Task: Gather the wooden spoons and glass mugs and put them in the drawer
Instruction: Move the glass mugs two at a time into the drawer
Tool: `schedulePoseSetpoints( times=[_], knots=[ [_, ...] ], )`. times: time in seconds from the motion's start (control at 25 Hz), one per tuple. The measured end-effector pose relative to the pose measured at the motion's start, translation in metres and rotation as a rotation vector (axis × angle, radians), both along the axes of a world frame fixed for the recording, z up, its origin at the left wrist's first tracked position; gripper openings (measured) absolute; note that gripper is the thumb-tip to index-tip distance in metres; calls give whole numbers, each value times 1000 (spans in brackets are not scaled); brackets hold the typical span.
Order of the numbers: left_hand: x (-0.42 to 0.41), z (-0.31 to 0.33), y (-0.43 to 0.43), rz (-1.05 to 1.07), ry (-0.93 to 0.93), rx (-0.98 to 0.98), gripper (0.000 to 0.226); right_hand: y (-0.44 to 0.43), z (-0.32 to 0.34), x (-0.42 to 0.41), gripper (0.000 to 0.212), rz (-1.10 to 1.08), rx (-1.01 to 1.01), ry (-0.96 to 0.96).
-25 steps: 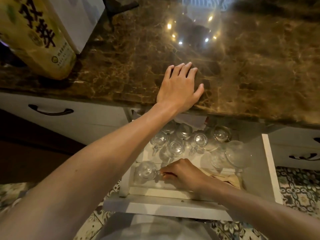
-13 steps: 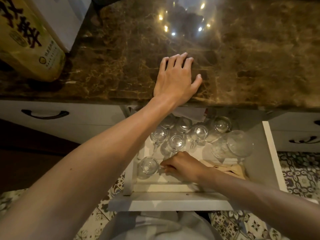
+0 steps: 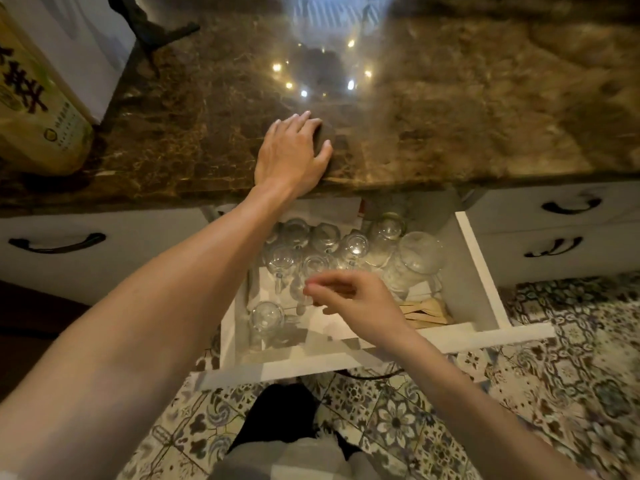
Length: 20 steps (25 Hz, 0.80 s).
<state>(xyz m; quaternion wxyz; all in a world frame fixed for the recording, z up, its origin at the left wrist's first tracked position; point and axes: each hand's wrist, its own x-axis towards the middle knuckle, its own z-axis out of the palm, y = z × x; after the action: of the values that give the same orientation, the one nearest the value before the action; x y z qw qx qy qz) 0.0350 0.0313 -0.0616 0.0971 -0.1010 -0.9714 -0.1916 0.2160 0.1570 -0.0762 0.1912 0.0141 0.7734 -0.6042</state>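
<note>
The white drawer (image 3: pixel 479 268) stands pulled open below the brown marble counter (image 3: pixel 450 126). Several clear glass mugs (image 3: pixel 353 245) stand packed at its back. One glass mug (image 3: pixel 266 315) stands apart at the front left. Wooden spoons (image 3: pixel 427 311) lie flat at the front right, partly hidden by my right hand. My right hand (image 3: pixel 356 303) hovers above the drawer, fingers loosely curled and apart, holding nothing. My left hand (image 3: pixel 294 154) rests palm-down on the counter's front edge.
A yellow printed bag (image 3: pixel 34 109) and a white box (image 3: pixel 86 39) stand at the counter's far left. Closed white drawers with dark handles (image 3: pixel 57 242) (image 3: pixel 571 204) flank the open one. Patterned floor tiles (image 3: pixel 519 393) lie below.
My right hand has let go of the front-left mug's handle and lifted up and right. The left hand stays on the counter edge. The view has shifted.
</note>
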Motion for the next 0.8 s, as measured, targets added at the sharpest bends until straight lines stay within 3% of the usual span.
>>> schedulePoseSetpoints(
  times=[0.16,0.32,0.6,0.8],
  knots=[
    [5,2,6,21,16,2,50,19,25,51,23,-456,-662,-99],
    [9,4,8,34,80,9,43,34,17,106,18,-764,-1079,-152],
    [7,1,9,65,96,7,43,33,-47,150,25,-1242,-1284,-475],
    [9,-1,11,62,106,-4,45,17,-70,140,48,-1309,-1294,-614]
  ],
)
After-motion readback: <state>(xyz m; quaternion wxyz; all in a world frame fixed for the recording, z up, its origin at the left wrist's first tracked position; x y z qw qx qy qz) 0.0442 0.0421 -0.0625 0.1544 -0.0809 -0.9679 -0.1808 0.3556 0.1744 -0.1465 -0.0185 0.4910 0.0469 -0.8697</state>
